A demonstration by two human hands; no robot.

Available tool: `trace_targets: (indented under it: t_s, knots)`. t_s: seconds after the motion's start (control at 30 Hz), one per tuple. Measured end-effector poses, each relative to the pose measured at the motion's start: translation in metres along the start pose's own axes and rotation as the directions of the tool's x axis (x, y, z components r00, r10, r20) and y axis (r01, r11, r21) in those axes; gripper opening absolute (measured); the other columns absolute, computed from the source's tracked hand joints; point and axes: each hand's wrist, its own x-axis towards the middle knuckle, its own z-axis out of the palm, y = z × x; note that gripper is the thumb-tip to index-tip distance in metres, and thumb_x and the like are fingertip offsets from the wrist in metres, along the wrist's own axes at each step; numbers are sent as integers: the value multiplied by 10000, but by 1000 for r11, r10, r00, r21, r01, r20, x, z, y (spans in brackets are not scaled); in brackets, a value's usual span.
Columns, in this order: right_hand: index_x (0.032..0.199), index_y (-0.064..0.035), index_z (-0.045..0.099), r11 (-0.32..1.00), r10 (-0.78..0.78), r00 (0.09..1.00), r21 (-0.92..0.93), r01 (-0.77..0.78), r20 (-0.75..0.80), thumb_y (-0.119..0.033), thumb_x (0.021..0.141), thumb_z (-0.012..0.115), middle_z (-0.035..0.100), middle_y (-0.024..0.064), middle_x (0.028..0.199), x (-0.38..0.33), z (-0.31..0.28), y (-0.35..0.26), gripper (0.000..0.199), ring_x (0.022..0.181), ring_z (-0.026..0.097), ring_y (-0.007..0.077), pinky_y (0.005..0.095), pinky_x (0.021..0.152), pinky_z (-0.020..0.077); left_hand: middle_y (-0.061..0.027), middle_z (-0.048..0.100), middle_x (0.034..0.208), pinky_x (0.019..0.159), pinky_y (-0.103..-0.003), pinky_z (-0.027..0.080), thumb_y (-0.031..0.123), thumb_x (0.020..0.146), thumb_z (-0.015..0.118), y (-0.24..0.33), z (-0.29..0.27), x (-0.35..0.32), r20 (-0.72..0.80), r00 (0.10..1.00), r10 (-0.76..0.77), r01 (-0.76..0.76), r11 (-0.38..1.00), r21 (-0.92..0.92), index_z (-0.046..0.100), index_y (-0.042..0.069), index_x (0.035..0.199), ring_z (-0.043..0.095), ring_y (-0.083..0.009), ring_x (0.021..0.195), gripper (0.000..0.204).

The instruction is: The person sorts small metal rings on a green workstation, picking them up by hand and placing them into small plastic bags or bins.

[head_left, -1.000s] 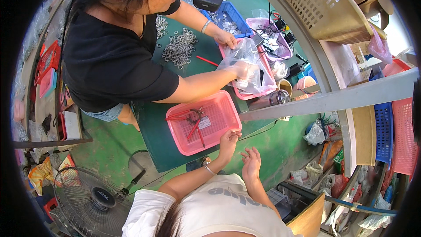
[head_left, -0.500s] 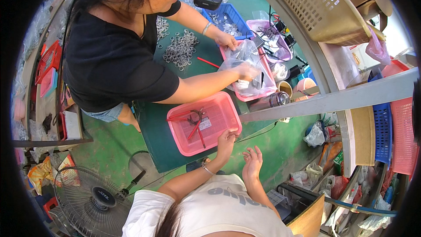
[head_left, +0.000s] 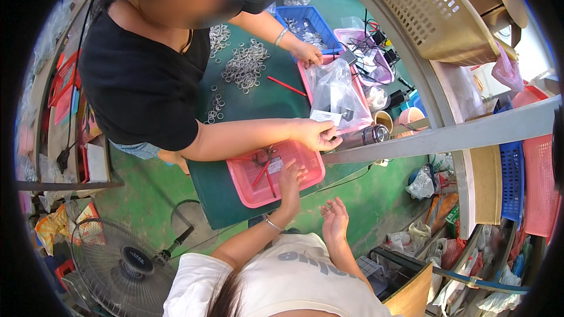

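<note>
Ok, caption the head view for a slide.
Left hand over a pink tray, right hand open; a co-worker holds a clear bag.

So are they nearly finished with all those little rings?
Not nearly, I think. Done: some small parts sit in the blue tray. In hand: the left hand touches the pink tray, the right hand hangs open, a co-worker holds a clear bag. Left: a heap of metal rings lies loose on the green table.
</note>
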Motion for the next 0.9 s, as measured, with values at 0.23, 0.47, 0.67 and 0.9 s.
trace_targets:
  t_s: [0.23,0.47,0.67,0.9]
  knots:
    - [1265,14,352,999,33,999,-1,-33,41,-70,870,527,542,115,957,-2,-3,1,440,766,552,202,316,737,441,-46,600,977,782,-283,446,323,947,476,30,-19,16,64,998,-30,42,978,-203,503,57,1151,569,-132,886,336]
    - [1272,30,353,998,60,996,-28,-59,60,-61,865,523,545,115,942,-6,4,1,451,775,546,205,321,734,445,-36,559,1053,809,-277,450,227,909,511,3,-49,26,175,982,74,-76,997,9,525,71,1127,567,-145,915,268]
    - [1289,36,352,994,109,992,-30,-107,62,-56,865,514,547,114,946,-4,-5,8,463,772,542,206,322,741,447,-37,543,1042,753,-260,472,133,875,541,48,-65,7,544,838,-29,-57,989,139,519,4,1151,541,-117,903,305]
    - [1295,42,345,993,109,992,-56,-106,58,-47,865,517,546,109,942,-16,2,6,472,772,537,201,318,747,448,-22,554,902,632,-239,439,126,884,545,82,-85,6,669,736,-106,-86,965,248,539,-17,1092,526,-97,755,253]
